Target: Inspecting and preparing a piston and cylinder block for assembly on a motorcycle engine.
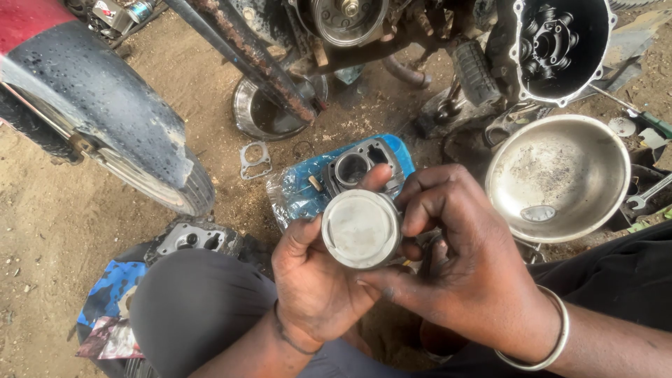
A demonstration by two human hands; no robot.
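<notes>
Round, dull-grey metal piston (361,229) gripped between both hands, left hand (315,280) cupped beneath, right hand (455,259) wrapped around its side, dented steel bowl (560,175) just right, ribbed cylinder (357,168) beyond on blue plastic (294,192)

A blue plastic packet (302,190) lies on the sandy ground at mid-frame, just beyond the person's hands. It is a crinkled, glossy film bag, bright blue with clear patches, roughly rectangular, with one rounded blue corner at its upper right. A dark metal cylinder block (355,168) rests on top of it.

A second piece of packaging (110,308), flattened and torn, lies at lower left beside the person's knee. Its upper part is blue with dark mottling; its lower part is pinkish red and white. One edge is hidden by the knee.

No signs or screens appear.
</notes>
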